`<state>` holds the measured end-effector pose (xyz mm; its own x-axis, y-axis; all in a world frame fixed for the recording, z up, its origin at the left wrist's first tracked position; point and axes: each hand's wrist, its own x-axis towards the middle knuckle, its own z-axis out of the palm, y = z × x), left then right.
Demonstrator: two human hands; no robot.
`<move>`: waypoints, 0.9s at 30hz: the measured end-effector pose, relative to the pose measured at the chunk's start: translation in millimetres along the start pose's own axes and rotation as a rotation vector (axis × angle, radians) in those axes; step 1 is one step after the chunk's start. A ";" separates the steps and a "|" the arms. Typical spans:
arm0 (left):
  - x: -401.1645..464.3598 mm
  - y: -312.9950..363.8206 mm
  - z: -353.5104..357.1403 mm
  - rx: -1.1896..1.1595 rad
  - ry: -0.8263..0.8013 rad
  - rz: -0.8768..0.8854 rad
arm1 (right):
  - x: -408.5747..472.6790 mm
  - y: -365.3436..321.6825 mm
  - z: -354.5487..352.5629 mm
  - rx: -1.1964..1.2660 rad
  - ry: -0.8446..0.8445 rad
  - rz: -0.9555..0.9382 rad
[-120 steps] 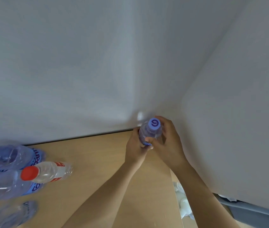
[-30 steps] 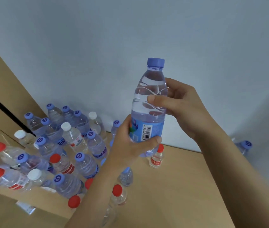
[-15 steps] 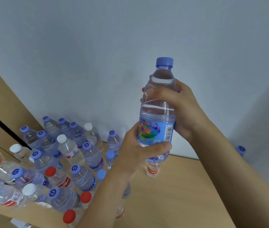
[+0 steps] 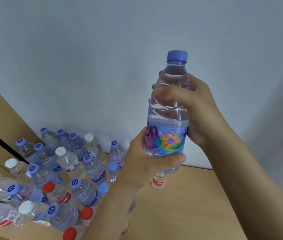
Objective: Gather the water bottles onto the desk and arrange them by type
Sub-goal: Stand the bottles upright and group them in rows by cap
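You hold the blue-capped bottle (image 4: 169, 118) upright above the desk (image 4: 189, 205), left hand (image 4: 142, 163) wrapped round its label, right hand (image 4: 192, 108) curled round its shoulder. Lowering it blind into the crowded bottles (image 4: 68, 179) could topple neighbours. Since half a second ago the label has turned, its colourful print now faces you

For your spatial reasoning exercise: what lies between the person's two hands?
In the head view, the held bottle lies between them: the left hand grips its label from below and the right hand wraps its clear upper part.
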<state>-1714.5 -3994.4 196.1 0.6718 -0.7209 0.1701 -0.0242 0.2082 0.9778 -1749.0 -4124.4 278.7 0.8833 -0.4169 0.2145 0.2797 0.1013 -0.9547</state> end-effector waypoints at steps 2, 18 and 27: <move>0.5 3.4 -4.8 -0.046 -0.093 -0.011 | -0.6 -2.5 -4.5 0.067 -0.085 -0.003; 6.2 7.7 0.4 0.048 -0.093 -0.048 | -0.5 -7.5 -7.4 0.029 -0.066 -0.099; 5.1 9.0 14.7 0.172 0.147 0.078 | -0.9 -10.8 -6.1 -0.122 0.134 -0.107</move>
<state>-1722.1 -4005.9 207.5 0.7632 -0.6007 0.2382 -0.1974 0.1342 0.9711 -1755.1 -4130.7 287.6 0.7906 -0.5368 0.2946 0.3148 -0.0565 -0.9475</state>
